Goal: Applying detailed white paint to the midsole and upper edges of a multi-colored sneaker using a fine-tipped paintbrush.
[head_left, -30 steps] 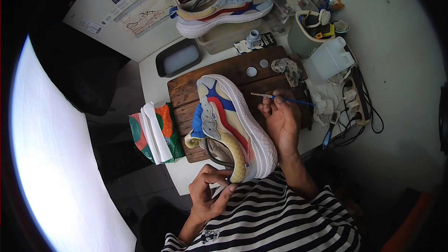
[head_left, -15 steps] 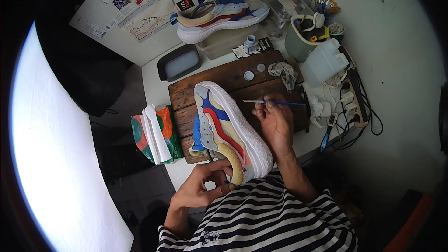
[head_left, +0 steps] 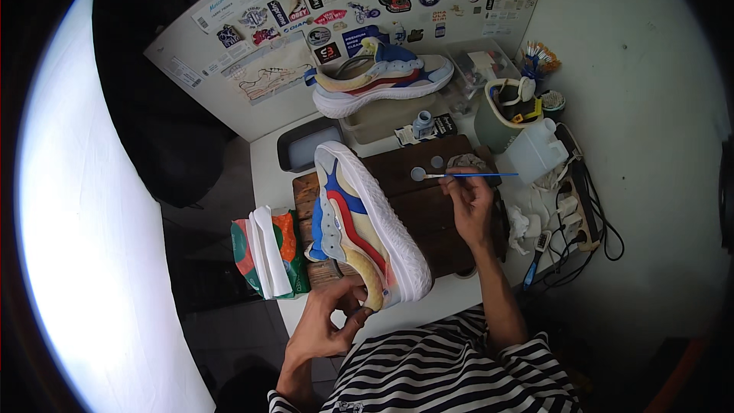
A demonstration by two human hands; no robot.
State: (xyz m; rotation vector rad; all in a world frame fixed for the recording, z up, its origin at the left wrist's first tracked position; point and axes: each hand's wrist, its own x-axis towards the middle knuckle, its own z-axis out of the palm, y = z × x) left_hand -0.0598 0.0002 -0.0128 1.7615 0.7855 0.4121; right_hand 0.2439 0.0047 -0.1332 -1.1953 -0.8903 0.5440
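My left hand [head_left: 330,320] pinches the padded yellowish heel collar of a sneaker [head_left: 352,222] between thumb and fingers. The sneaker is tilted on its side, toe away from me, its white sole facing right; its panels are blue, red, cream and grey. My right hand [head_left: 472,203] is closed round a thin paintbrush [head_left: 482,175] with a blue handle, held level. The brush tip is at a small round paint cap [head_left: 418,173] on the dark wooden board [head_left: 417,218]; I cannot tell whether it touches. A second small disc [head_left: 436,161] lies just beyond.
A matching sneaker [head_left: 382,80] rests on a clear plastic box at the back, near an open paint bottle [head_left: 423,124] and a dark tray [head_left: 302,145]. Tissues [head_left: 267,252] stand left. A brush bin [head_left: 501,118], white jug [head_left: 531,149], toothbrush-like brush [head_left: 535,260] and power strip [head_left: 577,191] line the right.
My right hand has carried the paintbrush away from the sneaker, up to the small cap. My left hand still grips the sneaker's heel. The whole view has shifted slightly.
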